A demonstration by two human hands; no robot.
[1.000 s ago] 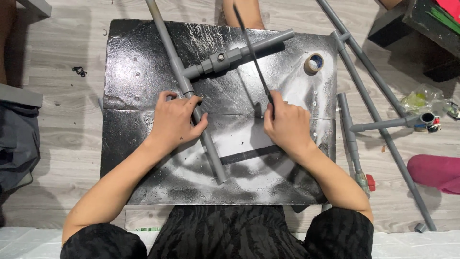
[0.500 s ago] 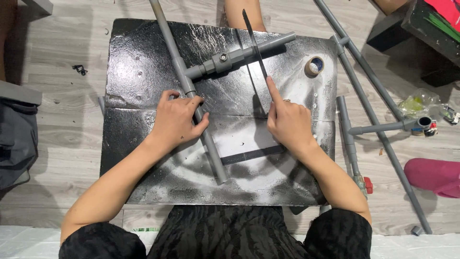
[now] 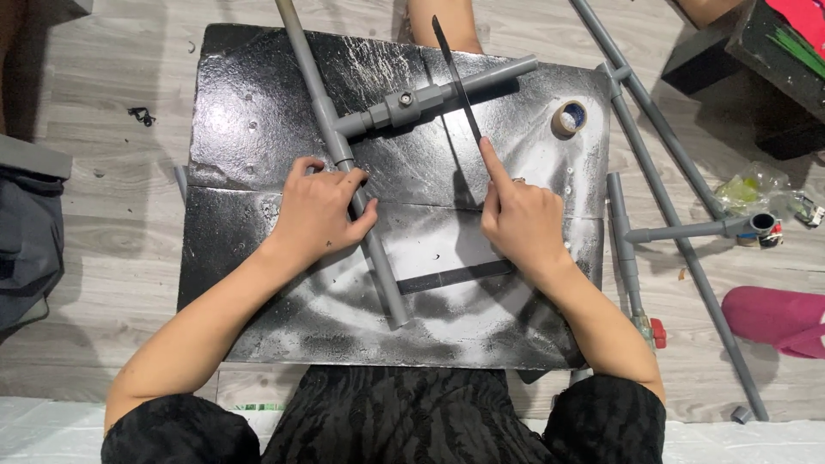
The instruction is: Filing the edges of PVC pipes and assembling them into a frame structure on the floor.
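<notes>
Wood-plank floor with a black worn board [image 3: 258,94] as work surface. Nearest on the board, left hand [image 3: 320,213] stays clamped around the grey pipe [image 3: 378,271], fingers wrapped and pressed together. Right hand [image 3: 522,219] has slid its thin dark blade [image 3: 457,82] forward since a second ago, index finger extended along it, other fingers curled; looks like a sawing stroke underway. Beyond the hands, the pipe's tee branch and a tape roll [image 3: 569,118] near the board's far right corner.

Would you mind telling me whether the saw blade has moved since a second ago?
Yes. The saw blade has slid forward, away from the person, across the valve pipe.
</notes>
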